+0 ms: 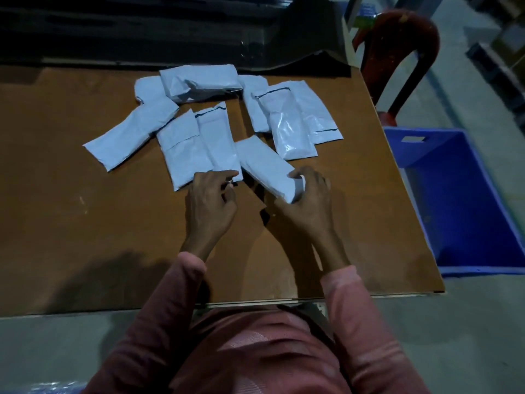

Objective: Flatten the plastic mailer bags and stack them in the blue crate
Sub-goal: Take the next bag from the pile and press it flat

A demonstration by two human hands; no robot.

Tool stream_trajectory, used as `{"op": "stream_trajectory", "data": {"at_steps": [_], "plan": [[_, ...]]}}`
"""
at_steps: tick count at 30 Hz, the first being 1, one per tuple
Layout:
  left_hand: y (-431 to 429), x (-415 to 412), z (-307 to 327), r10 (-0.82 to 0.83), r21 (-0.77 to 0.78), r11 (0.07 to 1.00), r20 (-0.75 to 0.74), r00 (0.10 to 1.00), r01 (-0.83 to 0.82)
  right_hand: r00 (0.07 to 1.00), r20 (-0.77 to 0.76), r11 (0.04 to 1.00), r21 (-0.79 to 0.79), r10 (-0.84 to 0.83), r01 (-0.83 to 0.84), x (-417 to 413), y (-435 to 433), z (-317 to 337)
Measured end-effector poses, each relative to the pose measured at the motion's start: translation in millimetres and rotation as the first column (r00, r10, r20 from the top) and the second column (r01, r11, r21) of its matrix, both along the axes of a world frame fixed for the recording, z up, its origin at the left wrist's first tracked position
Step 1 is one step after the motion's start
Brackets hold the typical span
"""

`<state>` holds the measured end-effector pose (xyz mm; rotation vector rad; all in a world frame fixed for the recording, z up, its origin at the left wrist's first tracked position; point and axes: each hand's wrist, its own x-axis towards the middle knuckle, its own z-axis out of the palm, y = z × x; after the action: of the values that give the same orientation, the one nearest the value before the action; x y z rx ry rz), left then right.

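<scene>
Several pale folded plastic mailer bags lie scattered on the brown table [85, 223]. My right hand [306, 200] grips the near end of one folded mailer bag [264, 163] that lies at a slant in the middle. My left hand [210, 200] rests with curled fingers at the near edge of a neighbouring pair of mailer bags [187, 152]; whether it pinches them is unclear. The blue crate [466, 200] stands on the floor to the right of the table, and what shows of its inside holds nothing.
A dark red plastic chair [397, 58] stands at the table's far right corner. Black sheeting [170, 29] covers the area behind the table. More mailer bags [295, 120] lie further back. Grey floor runs past the crate on the right.
</scene>
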<state>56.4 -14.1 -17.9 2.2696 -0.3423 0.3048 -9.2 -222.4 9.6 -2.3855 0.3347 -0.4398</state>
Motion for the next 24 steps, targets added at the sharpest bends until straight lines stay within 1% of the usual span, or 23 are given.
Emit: {"op": "stream_trajectory", "data": {"at_steps": [3, 5, 6, 8, 11, 13, 16, 18, 22, 24], "plan": [[-7.3, -10.1, 5.6, -0.018, -0.016, 1.0, 0.074, 0.997, 0.019, 0.996, 0.024, 0.997, 0.008, 0.082, -0.082, -33.9, -24.2, 2.7], [-13.7, -13.6, 4.9, -0.086, 0.031, 0.996, 0.119, 0.989, 0.083, 0.992, 0.017, 0.992, -0.018, 0.124, -0.124, -46.7, -40.8, -0.2], [-18.4, -14.4, 2.7, -0.132, 0.062, 0.99, 0.137, 0.982, 0.124, 0.993, 0.006, 0.992, -0.034, 0.12, -0.12, -50.1, -47.7, -3.2], [-29.3, -17.1, -2.8, -0.22, 0.136, 0.97, 0.127, 0.967, 0.203, 0.996, -0.006, 0.993, -0.083, 0.086, -0.086, -52.0, -58.0, -10.2], [-43.2, -23.6, -8.8, -0.29, 0.251, 0.93, 0.047, 0.956, 0.27, 0.999, -0.019, 0.986, -0.161, 0.048, -0.051, -53.2, -62.2, -10.1], [-46.4, -28.6, -7.7, -0.275, 0.279, 0.925, 0.03, 0.961, 0.257, 0.999, 0.016, 0.985, -0.167, 0.04, -0.036, -54.5, -57.7, -6.5], [-52.9, -41.8, 2.5, -0.219, 0.347, 0.919, 0.052, 0.974, 0.188, 0.997, 0.044, 0.987, -0.147, 0.063, -0.056, -52.7, -44.6, -7.6], [-64.1, -54.3, 7.6, -0.215, 0.398, 0.899, 0.042, 0.976, 0.181, 0.995, 0.035, 0.978, -0.191, 0.093, -0.084, -44.7, -37.3, -11.7], [-87.1, -46.8, 3.7, -0.179, 0.478, 0.861, -0.03, 0.983, 0.171, 0.993, -0.1, 0.958, -0.274, 0.062, -0.087, -10.8, -32.2, -20.8], [-89.4, -34.5, -3.6, -0.162, 0.512, 0.842, -0.066, 0.985, 0.172, 0.988, -0.153, 0.929, -0.36, 0.027, -0.082, 0.8, -33.7, -27.9]]}}
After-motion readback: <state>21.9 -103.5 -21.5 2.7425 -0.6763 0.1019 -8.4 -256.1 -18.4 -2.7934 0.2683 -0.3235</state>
